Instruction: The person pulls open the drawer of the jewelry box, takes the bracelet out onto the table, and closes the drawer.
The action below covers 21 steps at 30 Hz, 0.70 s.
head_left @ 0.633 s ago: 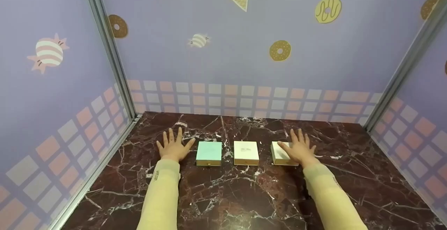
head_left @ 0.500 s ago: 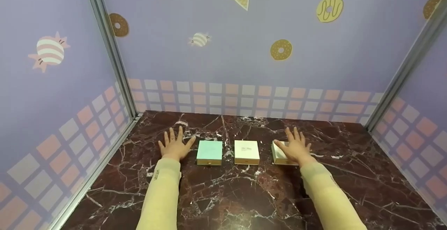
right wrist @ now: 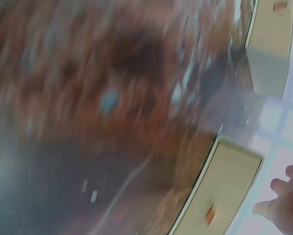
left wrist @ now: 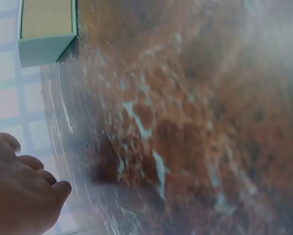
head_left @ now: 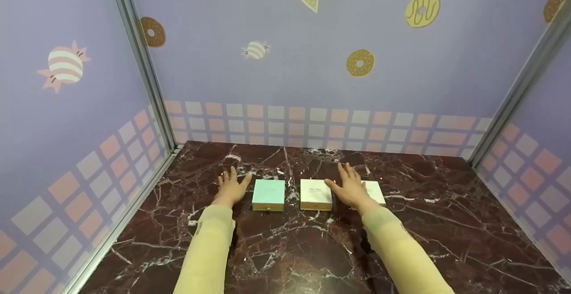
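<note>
In the head view, a row of small flat drawer boxes lies on the table: a turquoise box [head_left: 269, 190], a white box [head_left: 312, 198] in the middle, and another white box [head_left: 376, 192] at the right. My left hand [head_left: 230, 191] is just left of the turquoise box, fingers spread and holding nothing. Between the two white boxes is my right hand [head_left: 351, 190], its thumb overlapping the middle box's right edge and its palm hiding part of the right one. The left wrist view has the turquoise box [left wrist: 46, 46] beyond the left hand's fingers. Small tabs show on the box fronts in the right wrist view.
The dark red marbled table [head_left: 303, 249] has white veins. Purple walls printed with sweets and doughnuts close in the back [head_left: 308, 80] and both sides, joined by grey metal posts [head_left: 142, 62].
My right hand has moved left, from over the right white box toward the middle one, uncovering the right box's far side. The left hand has turned slightly and shifted a little right.
</note>
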Motion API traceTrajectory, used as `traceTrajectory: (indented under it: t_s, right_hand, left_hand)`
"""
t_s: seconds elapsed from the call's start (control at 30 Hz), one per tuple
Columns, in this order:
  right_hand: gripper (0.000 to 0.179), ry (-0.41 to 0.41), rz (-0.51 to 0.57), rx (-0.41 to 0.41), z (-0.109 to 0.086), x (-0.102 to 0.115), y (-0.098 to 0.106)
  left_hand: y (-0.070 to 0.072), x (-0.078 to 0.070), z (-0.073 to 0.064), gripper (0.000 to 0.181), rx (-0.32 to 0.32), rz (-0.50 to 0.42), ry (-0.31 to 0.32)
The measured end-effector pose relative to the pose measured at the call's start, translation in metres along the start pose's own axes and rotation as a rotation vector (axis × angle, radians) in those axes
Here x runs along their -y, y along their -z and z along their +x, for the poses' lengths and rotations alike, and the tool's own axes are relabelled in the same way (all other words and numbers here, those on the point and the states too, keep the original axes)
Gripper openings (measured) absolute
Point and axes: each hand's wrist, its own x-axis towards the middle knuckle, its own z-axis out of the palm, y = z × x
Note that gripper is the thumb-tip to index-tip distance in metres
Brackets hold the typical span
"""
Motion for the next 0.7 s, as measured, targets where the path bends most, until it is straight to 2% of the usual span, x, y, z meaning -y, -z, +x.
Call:
traceTrajectory:
  t_s: [0.13,0.27,0.4,0.53,0.7]
  right_hand:
    - [0.084,0.041,0.017,-0.006,0.001,0.013,-0.008]
    - [0.078,0.088,0.028,-0.012,0.001,0.028,-0.017]
    - [0.072,0.125,0.059,-0.012,0.0,0.041,-0.026]
    - [0.066,0.156,0.127,-0.024,-0.002,0.054,-0.033]
    - [0.06,0.168,0.234,-0.046,-0.004,0.07,-0.042]
  left_hand:
    - [-0.001,-0.003,0.0,0.089,0.029,-0.009,-0.015]
    - [-0.004,-0.008,-0.001,0.085,0.028,0.001,-0.022]
    - [-0.007,-0.013,-0.003,0.077,0.009,-0.041,-0.019]
    - [-0.013,-0.019,-0.006,0.07,-0.031,-0.068,-0.056]
    - [-0.022,-0.018,0.001,0.067,-0.048,-0.069,-0.089]
